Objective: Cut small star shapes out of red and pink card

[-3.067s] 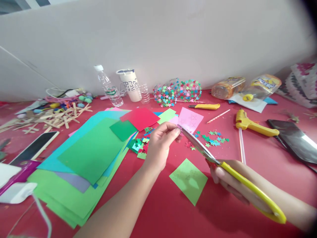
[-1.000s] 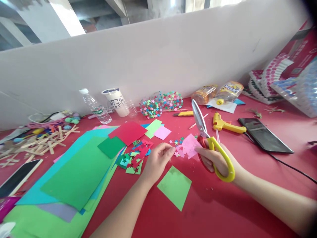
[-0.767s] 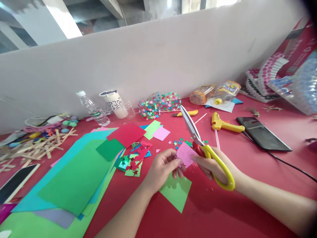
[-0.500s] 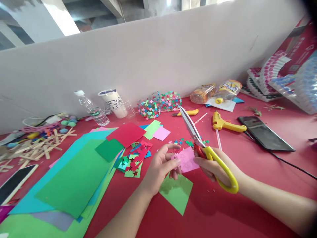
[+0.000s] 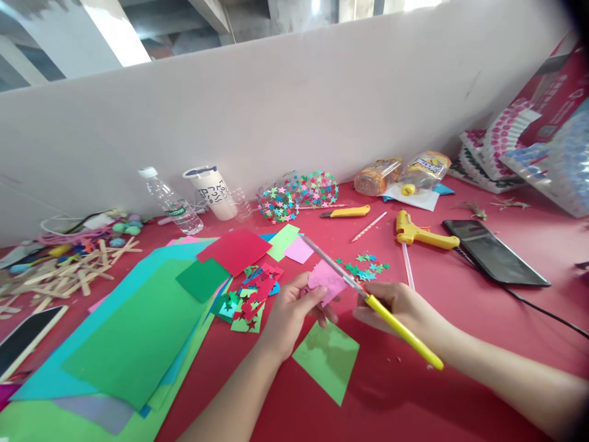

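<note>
Between thumb and fingers, my left hand (image 5: 294,307) pinches a small pink paper piece (image 5: 327,282) with faint drawn lines on it. My right hand (image 5: 398,307) grips yellow-handled scissors (image 5: 398,331). Their blades point up and left, lying across the pink paper's right edge; whether they are cutting it I cannot tell. Below the hands a light green paper square (image 5: 326,362) lies on the red table. Small cut stars (image 5: 363,268) are scattered just beyond my right hand. Left of my left hand is a pile of star-punched paper scraps (image 5: 253,301).
Coloured paper sheets (image 5: 138,331) cover the left side. Farther back stand a water bottle (image 5: 170,202), a cup (image 5: 214,193) and star-covered bottles (image 5: 299,193). A utility knife (image 5: 347,212), glue gun (image 5: 423,233) and phone (image 5: 494,252) lie right. Wooden sticks (image 5: 87,270) heap at far left.
The scissors have swung left and turned edge-on, bringing their blades across the pink paper. My left hand has tilted the paper up and moved it slightly left, away from my right fingers.
</note>
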Available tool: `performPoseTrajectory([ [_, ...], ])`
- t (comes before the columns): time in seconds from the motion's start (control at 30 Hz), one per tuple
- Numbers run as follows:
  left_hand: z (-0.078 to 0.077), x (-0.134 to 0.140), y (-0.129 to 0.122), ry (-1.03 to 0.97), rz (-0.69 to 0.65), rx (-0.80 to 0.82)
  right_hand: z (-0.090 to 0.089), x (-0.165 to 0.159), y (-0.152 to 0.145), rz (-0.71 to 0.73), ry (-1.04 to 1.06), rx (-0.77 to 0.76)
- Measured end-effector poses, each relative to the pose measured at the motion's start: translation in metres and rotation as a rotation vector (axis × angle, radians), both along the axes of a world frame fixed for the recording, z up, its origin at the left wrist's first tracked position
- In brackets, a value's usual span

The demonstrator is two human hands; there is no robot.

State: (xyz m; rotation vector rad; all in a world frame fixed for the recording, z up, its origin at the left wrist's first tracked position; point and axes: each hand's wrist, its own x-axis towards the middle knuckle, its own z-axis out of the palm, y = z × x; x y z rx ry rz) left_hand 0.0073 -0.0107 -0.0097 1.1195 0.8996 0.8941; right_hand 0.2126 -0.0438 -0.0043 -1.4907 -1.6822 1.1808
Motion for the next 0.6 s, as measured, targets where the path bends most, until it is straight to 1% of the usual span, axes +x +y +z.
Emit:
performPoseTrajectory([
  [0.1,0.001,-0.004,0.005,-0.069,0.159,0.022,-0.003,0.005,0.003,0.046,-0.145,0.047],
  [0.17,0.003,-0.008,0.009,-0.092,0.270,0.045,-0.003,0.008,0.006,0.044,-0.223,0.083],
  [0.2,0.004,-0.010,0.012,-0.097,0.305,0.054,-0.003,0.010,0.008,0.043,-0.256,0.104],
  [0.3,0.007,-0.017,0.019,-0.097,0.335,0.080,0.001,0.013,0.012,0.049,-0.364,0.163],
  [0.4,0.007,-0.021,0.023,-0.108,0.393,0.068,0.003,0.013,0.012,0.065,-0.467,0.182],
  [0.5,0.004,-0.024,0.026,-0.109,0.450,0.036,0.003,0.011,0.009,0.075,-0.508,0.188],
  [0.6,0.001,-0.026,0.028,-0.106,0.451,0.027,0.001,0.012,0.008,0.067,-0.509,0.177],
])
